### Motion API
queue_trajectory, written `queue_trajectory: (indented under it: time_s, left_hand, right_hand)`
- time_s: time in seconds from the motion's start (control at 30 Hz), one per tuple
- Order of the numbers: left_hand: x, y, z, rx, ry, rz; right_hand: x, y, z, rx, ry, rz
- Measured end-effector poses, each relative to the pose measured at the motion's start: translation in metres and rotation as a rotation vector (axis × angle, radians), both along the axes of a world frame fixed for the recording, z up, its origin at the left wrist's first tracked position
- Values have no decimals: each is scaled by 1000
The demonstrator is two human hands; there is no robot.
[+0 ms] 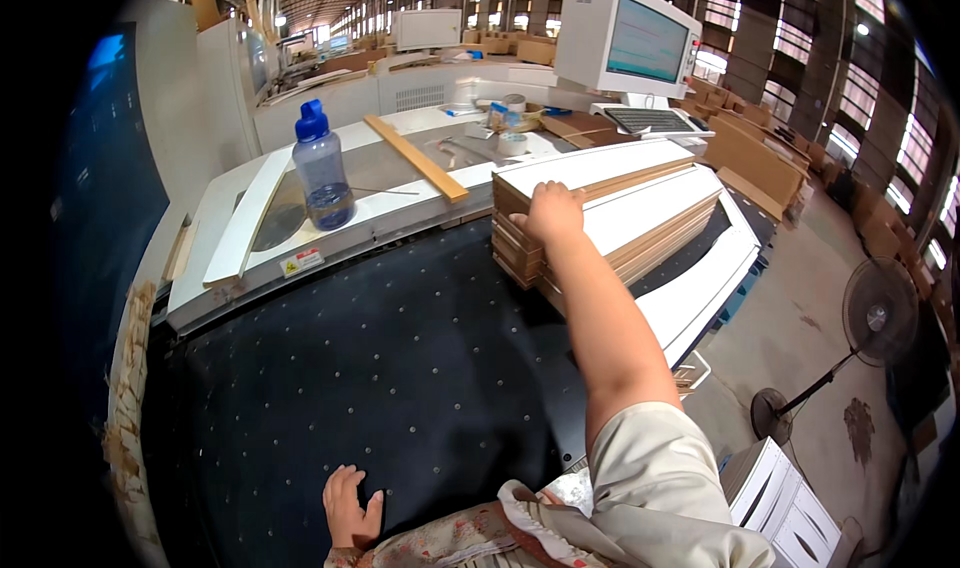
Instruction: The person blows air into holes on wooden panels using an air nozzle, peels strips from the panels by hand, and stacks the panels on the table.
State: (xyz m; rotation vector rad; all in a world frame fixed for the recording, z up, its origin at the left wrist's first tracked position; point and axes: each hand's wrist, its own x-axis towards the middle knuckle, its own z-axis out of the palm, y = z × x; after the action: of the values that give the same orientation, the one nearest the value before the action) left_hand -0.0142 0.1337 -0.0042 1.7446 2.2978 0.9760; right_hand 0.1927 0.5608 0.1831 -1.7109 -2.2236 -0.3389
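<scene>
The right hand (553,211) is lying over the near end of the white-faced boards (600,166), its thumb pressing against the cut end and its fingers bending over the top, which is probably helping to keep the layers lined up; whether it is clamping them or only leaning there, I am not able to tell. The boards are sitting toward the right of the dark studded bench (330,368), likely for the right arm's easy reach. The left hand (350,508) is seemingly resting at the bench's near side, fingers and thumb apart, holding nothing, perhaps bracing the body. The blue-capped bottle (325,173) is standing upright on the pale ledge (395,208) behind, presumably out of the boards' way. Two stacks (650,208) are standing side by side, and at least one further white board (690,293) is lying along their right; the layers are running too fine for counting. One bottle, one yellow strip (415,158) and one white strip (250,218) are occupying the ledge, while one monitor (650,38), one keyboard (655,121) and one fan (878,313) are standing beyond
</scene>
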Motion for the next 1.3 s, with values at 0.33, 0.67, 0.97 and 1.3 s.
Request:
queue_trajectory:
  time_s: [0.33, 0.67, 0.97, 1.3]
  left_hand:
    - [11, -1, 8, 10, 31, 36]
    - [-18, 13, -8, 264, -943, 49]
    - [-17, 33, 82, 617, -1866, -383]
    - [-37, -88, -1, 785, -1718, -81]
  right_hand:
    - [5, 7, -17, 262, -20, 203]
    - [-74, -146, -29, 483, 118, 881]
    - [-107, -309, -65, 398, 325, 1682]
    - [-8, -282, -139, -880, 952, 1019]
